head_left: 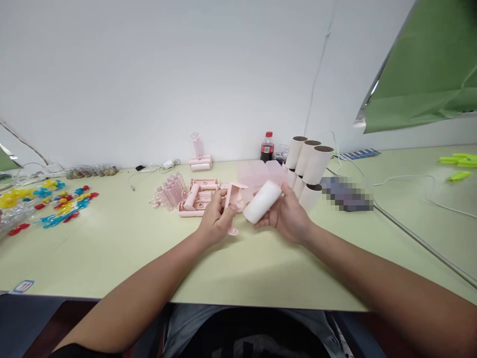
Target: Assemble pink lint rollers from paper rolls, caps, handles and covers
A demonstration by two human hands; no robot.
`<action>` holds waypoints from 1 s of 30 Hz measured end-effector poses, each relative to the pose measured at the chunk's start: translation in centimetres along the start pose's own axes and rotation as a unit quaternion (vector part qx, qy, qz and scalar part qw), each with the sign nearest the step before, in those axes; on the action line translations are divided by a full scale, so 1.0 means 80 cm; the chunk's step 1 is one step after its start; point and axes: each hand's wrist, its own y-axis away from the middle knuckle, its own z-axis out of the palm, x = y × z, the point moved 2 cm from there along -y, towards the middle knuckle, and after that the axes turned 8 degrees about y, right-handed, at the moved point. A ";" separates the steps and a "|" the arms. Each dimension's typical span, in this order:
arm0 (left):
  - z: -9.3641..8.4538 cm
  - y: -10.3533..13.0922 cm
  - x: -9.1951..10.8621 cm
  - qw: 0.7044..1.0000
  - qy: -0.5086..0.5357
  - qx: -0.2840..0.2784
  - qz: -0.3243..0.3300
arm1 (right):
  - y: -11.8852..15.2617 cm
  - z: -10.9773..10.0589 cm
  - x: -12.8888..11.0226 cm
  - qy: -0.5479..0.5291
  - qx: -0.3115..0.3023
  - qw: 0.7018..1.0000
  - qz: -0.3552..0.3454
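Observation:
My left hand [216, 218] is closed around a pink plastic roller holder [233, 193] with a curved end, held above the table. In my right hand [292, 219] lies a white lint roll [263, 202], tilted, its lower end close to the holder but apart from it. Behind my left hand, several pink holder parts [192, 197] are heaped on the table. Clear pink handles [173, 191] stand bunched to their left. Pale pink translucent covers [257, 171] sit behind the roll. Several white rolls with brown cores [315, 166] are stacked beyond my right hand.
A cola bottle [267, 147] and an upright pink roller [198, 145] stand near the wall. Colourful plastic pieces [67, 201] lie at the left on the table [122, 248]. Cables [410, 238] and bright green pieces [460, 161] lie at the right.

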 end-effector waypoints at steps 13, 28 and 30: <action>0.013 0.005 0.010 0.999 -0.027 0.017 0.037 | 0.007 0.019 0.011 -0.120 -0.170 0.957 0.202; 0.019 0.011 0.011 0.998 -0.064 0.012 -0.025 | 0.009 0.026 0.016 -0.139 -0.179 0.952 0.207; 0.019 0.011 0.012 0.997 -0.069 0.013 -0.016 | 0.010 0.026 0.016 -0.142 -0.192 0.948 0.210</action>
